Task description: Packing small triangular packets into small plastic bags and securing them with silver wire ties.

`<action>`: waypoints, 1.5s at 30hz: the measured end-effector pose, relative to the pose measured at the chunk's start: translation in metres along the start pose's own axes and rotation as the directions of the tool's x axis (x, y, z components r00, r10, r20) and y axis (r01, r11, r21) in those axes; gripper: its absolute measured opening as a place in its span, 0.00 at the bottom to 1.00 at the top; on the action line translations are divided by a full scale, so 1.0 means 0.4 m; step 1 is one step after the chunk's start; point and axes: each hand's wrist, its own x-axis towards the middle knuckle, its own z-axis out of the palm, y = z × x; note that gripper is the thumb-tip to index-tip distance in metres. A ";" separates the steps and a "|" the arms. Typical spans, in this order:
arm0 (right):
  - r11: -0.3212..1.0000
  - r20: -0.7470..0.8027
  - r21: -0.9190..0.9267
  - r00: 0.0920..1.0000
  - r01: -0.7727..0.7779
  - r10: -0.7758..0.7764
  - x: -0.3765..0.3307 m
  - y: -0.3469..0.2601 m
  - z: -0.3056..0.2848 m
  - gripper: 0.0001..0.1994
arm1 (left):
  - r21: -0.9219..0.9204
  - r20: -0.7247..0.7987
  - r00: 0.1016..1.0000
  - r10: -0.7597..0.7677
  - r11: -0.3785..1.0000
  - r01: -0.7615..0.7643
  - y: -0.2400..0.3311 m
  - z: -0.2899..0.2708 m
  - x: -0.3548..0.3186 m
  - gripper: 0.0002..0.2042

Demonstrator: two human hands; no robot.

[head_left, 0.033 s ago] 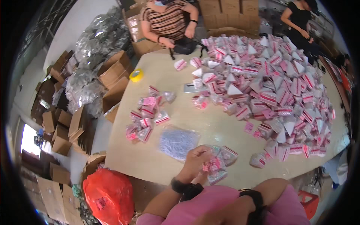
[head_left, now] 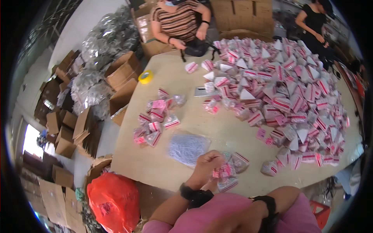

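Head view, the only one we have. Just changed: very little. Against the earlier frame, the table (head_left: 229,134) and all on it have slid slightly rightward in our view, which we read as a small turn of the head. The left hand (head_left: 205,167) keeps the same pose at the same packets, so we judge the handling in hand no further along.

Fingers (head_left: 213,156) of that hand: thumb and forefinger drawn together, no gap we can see, apparently pinching the edge of a pink-labelled packet (head_left: 224,171). That packet sits just right of and below the fingertips, with another clear packet (head_left: 240,161) touching it farther right. The right hand we cannot make out; only a dark wristband (head_left: 268,207) shows plainly on that arm, so its fingers we leave untold.

Around the fingers: a clear bag of pale strands (head_left: 188,148) just left and beyond; a small cluster of packets (head_left: 157,115) farther that way; a yellow tape roll (head_left: 145,77) beyond those; the large packet pile (head_left: 287,101) well to the right and beyond. Relative to one another, all these match the earlier frame.
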 end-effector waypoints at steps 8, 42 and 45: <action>0.973 -0.401 -0.029 0.889 0.228 -0.220 -0.060 -0.019 -0.019 0.07 | -0.108 0.072 0.956 0.285 0.955 -0.277 0.211 -0.017 0.000 0.04; 0.021 -0.901 -0.340 0.319 -0.940 -0.293 -0.112 0.496 -0.626 0.18 | 0.439 -0.692 0.633 0.348 0.898 -0.014 0.293 -1.015 0.008 0.05; -0.098 -0.839 -0.325 0.334 -0.941 -0.430 -0.126 0.505 -0.623 0.10 | 0.354 -0.747 0.601 0.284 0.935 -0.001 0.266 -0.999 0.005 0.05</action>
